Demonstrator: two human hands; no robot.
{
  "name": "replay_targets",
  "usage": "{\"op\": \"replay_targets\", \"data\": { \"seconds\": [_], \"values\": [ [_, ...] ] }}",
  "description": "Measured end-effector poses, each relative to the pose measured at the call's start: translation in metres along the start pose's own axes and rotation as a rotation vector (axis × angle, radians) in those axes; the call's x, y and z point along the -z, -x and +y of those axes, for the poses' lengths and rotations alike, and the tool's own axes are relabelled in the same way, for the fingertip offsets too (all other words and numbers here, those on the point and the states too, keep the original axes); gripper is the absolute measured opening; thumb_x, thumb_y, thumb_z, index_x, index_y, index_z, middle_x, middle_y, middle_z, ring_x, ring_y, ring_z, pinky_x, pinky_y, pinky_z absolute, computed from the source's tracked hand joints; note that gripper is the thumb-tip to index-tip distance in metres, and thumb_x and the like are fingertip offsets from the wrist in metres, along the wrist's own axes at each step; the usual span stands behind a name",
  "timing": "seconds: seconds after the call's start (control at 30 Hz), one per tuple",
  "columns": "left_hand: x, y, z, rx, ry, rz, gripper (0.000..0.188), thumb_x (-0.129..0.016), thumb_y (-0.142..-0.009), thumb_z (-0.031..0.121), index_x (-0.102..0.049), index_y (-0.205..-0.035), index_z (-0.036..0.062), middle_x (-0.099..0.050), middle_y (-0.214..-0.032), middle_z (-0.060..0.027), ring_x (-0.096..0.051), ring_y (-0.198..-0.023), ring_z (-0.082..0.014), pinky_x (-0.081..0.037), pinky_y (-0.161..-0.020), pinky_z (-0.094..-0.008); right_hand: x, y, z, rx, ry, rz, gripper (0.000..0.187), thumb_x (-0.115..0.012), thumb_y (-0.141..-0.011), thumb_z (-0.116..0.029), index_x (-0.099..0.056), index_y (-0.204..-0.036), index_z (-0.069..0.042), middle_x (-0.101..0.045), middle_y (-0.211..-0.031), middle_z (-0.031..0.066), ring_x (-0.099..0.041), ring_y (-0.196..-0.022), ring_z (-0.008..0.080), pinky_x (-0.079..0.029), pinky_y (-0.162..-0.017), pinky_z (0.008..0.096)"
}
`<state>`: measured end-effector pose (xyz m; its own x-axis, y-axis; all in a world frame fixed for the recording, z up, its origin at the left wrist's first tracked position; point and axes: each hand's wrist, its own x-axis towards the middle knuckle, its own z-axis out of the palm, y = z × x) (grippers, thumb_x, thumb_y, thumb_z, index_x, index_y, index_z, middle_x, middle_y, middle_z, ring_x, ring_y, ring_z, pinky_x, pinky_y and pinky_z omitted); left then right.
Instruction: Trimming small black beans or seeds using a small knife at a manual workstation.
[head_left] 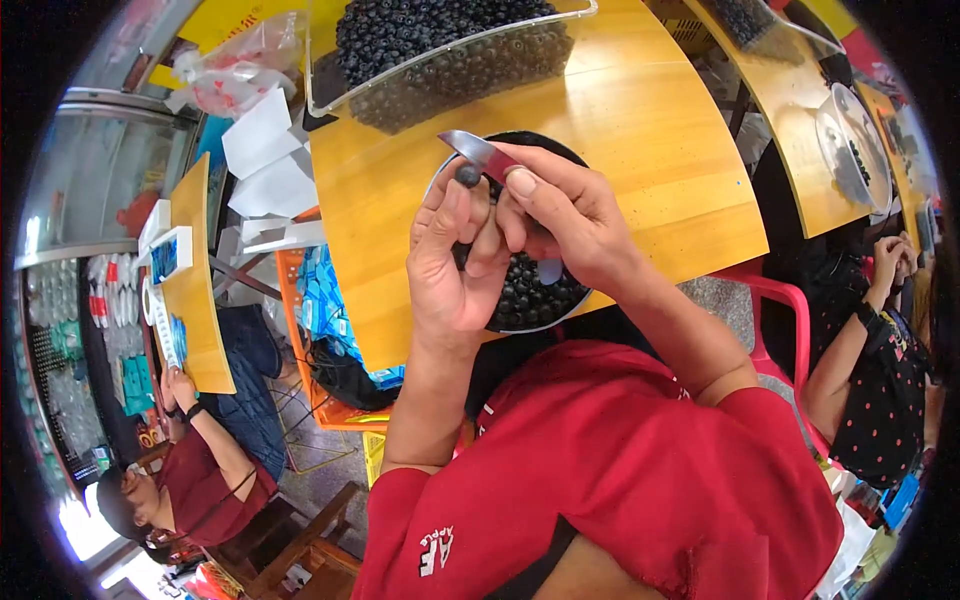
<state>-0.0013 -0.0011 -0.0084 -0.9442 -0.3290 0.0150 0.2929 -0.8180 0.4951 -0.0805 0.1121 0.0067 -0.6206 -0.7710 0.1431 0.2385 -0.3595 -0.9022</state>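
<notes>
My left hand (455, 255) is raised over the table, its thumb and fingers closed on a single dark blueberry (468, 175). Beside it, my right hand (572, 205) grips a small knife (482, 153) with a red handle. The curved silver blade points left, just above the berry; I cannot tell whether it touches. Directly beneath both hands is a round bowl (540, 328) of loose blueberries (525, 295), partly hidden by them. Farther back, a clear plastic tub (450, 62) holds a heap of the same dark berries.
The wooden table (650, 150) fills the middle. An orange crate (290, 290) with blue packets stands at its left. A pink chair (785, 310) is on the right. One person (190, 470) sits at the left table, another (870, 370) at the right, near a clear bowl (855, 150).
</notes>
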Motion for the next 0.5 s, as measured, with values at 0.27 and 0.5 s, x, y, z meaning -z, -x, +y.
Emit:
{"op": "replay_targets", "data": {
  "seconds": [0.27,0.5],
  "values": [
    [0.000,0.003,0.007,0.108,0.114,0.009,0.023,-0.054,-0.092,0.020,-0.052,-0.109,0.0041,-0.037,-0.068,0.0037,-0.032,-0.044,-0.0052,-0.028,-0.041,-0.0178,0.006,-0.004,0.004,0.010,0.060,-0.057,0.036,-0.039,-0.097,-0.017,-0.048,-0.128,-0.002,-0.048,-0.061,-0.0010,-0.038,-0.050,0.0027,-0.028,-0.044,0.0180],
    [0.000,0.004,0.009,0.045,-0.115,0.062,0.025,-0.055,-0.091,0.016,-0.054,-0.112,0.0030,-0.041,-0.065,0.0046,-0.034,-0.045,-0.0037,-0.027,-0.042,-0.0176,0.008,-0.004,-0.002,-0.069,0.146,-0.011,0.031,-0.043,-0.095,-0.016,-0.055,-0.119,0.001,-0.048,-0.060,-0.0019,-0.044,-0.054,0.0048,-0.037,-0.050,0.0204]
  ]
}}
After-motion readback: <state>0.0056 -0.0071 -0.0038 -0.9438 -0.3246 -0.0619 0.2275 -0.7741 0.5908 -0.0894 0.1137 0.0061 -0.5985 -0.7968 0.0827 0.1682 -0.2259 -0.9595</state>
